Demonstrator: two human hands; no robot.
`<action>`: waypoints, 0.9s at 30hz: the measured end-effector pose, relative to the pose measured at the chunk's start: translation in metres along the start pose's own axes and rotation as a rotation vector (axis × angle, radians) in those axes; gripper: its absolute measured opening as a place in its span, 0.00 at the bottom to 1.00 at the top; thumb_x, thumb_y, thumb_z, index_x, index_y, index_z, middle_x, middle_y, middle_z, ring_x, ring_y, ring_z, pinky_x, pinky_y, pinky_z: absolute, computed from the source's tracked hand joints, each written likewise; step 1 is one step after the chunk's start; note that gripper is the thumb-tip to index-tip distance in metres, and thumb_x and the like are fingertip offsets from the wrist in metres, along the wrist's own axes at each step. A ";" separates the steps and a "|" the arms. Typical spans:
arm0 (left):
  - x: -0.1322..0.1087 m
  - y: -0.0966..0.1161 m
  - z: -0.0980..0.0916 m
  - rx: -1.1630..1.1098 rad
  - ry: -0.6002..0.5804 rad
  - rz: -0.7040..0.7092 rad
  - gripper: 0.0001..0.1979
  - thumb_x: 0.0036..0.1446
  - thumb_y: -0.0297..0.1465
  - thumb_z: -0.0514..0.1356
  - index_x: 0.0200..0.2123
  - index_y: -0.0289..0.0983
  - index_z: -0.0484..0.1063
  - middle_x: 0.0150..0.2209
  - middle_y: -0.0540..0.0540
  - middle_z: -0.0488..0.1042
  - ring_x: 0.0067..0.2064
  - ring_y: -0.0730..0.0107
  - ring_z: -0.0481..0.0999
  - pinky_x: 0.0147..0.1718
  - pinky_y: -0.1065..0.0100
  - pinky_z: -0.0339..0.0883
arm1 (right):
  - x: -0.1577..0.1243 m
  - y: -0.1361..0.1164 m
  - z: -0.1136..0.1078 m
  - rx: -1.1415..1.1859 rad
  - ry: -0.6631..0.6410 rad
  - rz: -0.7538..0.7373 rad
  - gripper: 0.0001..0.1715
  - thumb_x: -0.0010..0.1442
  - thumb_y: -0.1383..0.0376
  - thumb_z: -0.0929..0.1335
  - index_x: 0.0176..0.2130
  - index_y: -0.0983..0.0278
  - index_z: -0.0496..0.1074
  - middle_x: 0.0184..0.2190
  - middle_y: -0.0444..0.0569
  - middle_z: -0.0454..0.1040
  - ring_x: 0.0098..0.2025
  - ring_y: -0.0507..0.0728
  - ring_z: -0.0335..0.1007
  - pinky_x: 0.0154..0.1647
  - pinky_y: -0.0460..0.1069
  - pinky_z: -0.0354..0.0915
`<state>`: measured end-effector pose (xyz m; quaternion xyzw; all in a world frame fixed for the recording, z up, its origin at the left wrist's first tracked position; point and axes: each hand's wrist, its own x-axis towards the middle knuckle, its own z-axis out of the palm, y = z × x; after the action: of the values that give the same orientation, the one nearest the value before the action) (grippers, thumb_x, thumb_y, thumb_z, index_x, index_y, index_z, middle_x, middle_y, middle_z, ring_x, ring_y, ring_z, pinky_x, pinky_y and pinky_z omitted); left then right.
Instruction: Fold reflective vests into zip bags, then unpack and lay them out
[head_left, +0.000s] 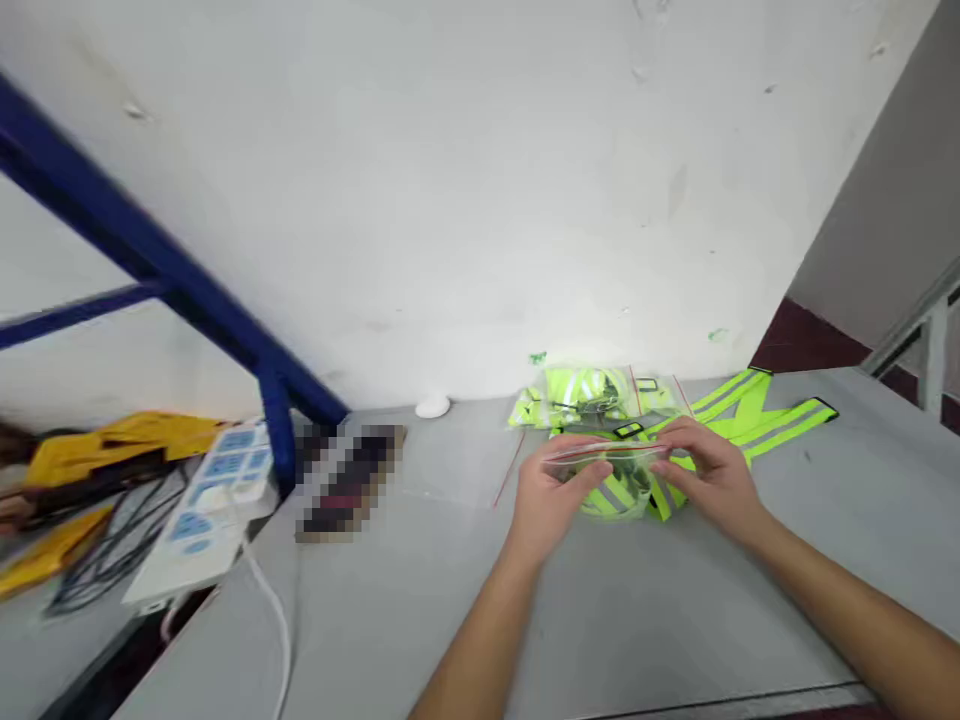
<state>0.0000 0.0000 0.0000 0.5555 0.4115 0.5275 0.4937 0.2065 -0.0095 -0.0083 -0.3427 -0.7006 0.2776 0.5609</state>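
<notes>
Between my two hands is a clear zip-lock bag point(613, 500) with a folded neon-yellow reflective strap inside. My left hand point(551, 495) pinches the left end of its red-lined zip edge, thumb in front. At the other end, my right hand point(709, 470) grips the same edge between thumb and fingers. Behind them lie filled bags of reflective straps point(585, 390) against the wall. A loose neon-yellow reflective strap point(750, 415) with grey stripes spreads out to the right, partly hidden by my right hand. Left of my left hand, a flat clear bag point(457, 470) with a red line rests on the table.
The grey table point(420, 610) meets a white wall point(480, 200). A white rounded object point(433, 405) sits by the wall. Farther left are a pixelated dark item point(351, 485), a blue metal frame point(187, 290), a power strip point(214, 500) with a white cable point(274, 600), and yellow material point(127, 445).
</notes>
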 end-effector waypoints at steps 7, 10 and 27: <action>0.000 -0.001 0.009 -0.002 -0.011 0.006 0.14 0.46 0.36 0.70 0.34 0.36 0.76 0.37 0.44 0.80 0.39 0.63 0.79 0.38 0.67 0.73 | 0.009 -0.009 0.006 0.034 0.035 0.076 0.06 0.59 0.64 0.71 0.30 0.59 0.70 0.30 0.46 0.69 0.34 0.54 0.68 0.35 0.50 0.65; -0.001 0.001 0.011 -0.010 0.024 0.034 0.13 0.46 0.36 0.70 0.33 0.36 0.75 0.37 0.45 0.80 0.40 0.62 0.79 0.38 0.66 0.73 | 0.008 -0.009 0.006 0.048 0.045 0.083 0.11 0.59 0.64 0.70 0.27 0.60 0.68 0.28 0.44 0.68 0.32 0.53 0.67 0.33 0.49 0.63; -0.005 0.004 0.016 -0.034 -0.046 0.046 0.13 0.45 0.36 0.70 0.34 0.36 0.75 0.35 0.45 0.78 0.36 0.65 0.78 0.34 0.68 0.72 | 0.004 -0.016 0.008 -0.068 0.040 0.042 0.05 0.57 0.65 0.72 0.30 0.59 0.72 0.29 0.44 0.67 0.34 0.53 0.66 0.35 0.50 0.63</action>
<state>0.0149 -0.0077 0.0035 0.5684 0.3778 0.5329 0.5002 0.1955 -0.0159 0.0051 -0.3817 -0.6908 0.2585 0.5570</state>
